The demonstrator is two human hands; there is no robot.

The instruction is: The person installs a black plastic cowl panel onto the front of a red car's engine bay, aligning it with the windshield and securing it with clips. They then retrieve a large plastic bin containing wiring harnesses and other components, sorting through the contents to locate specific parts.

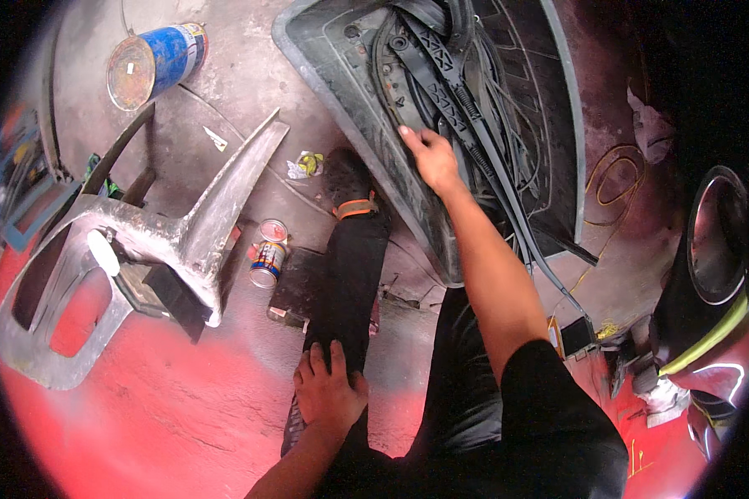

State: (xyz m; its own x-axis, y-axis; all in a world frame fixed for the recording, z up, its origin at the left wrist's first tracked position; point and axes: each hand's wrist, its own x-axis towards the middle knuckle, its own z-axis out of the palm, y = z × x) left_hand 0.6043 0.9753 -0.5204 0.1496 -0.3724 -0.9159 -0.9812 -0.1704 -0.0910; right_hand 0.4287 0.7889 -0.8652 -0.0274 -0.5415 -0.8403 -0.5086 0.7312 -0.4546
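My right hand (431, 162) reaches into a large grey plastic tray (312, 54), its fingers partly hidden and curled among the dark parts near the left inner side. The tray holds black arm-like parts with springs (441, 100), resembling wiper arms, along with hoses and cables (516, 141). What exactly the fingers grip is unclear. Lower down, my left hand (329, 391) rests on my black-trousered left leg (349, 274), fingers spread and holding nothing.
At left lie a scuffed silver moulded panel (241, 166), a blue can (162, 66) and a small can (268, 264). Coiled yellow cord (616, 191) lies right of the tray, above a dark glossy body part with an oval opening (686, 308). Red paint (75, 424) coats the floor nearby.
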